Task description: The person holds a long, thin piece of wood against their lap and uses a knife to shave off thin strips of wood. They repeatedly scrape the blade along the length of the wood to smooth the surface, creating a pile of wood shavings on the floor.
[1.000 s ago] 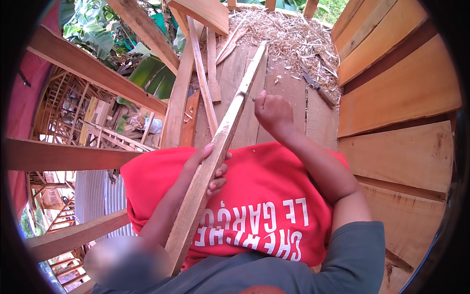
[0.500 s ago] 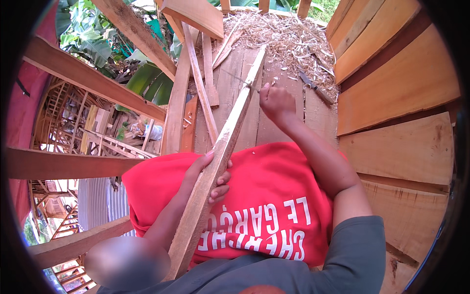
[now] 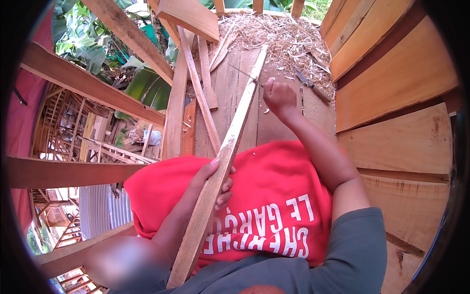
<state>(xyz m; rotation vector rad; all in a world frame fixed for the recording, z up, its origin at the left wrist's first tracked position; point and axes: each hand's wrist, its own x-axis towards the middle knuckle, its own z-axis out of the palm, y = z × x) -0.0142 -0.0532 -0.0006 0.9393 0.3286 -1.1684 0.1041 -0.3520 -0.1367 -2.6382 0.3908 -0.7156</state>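
Observation:
A long, roughly squared strip of wood slants from my lap up toward the far floor. Its upper face is pale and freshly cut along the far half. My left hand wraps around the strip near its middle, thumb on one side and fingers curled up on the other. Beyond it, my right hand is closed in a fist beside the strip. A thin-bladed knife juts leftward from that fist and lies across the strip's pale face; its handle is hidden in my fingers. Red cloth with white lettering covers my lap.
A second knife lies on the plank floor at right. Curled wood shavings are heaped at the far end. Loose wooden strips lean at left. A board wall stands on the right, open wooden rails on the left.
My right hand and the blade have shifted slightly away from me along the strip. My left hand and the strip's near part sit slightly lower in view. A small shaving shows near my right hand.

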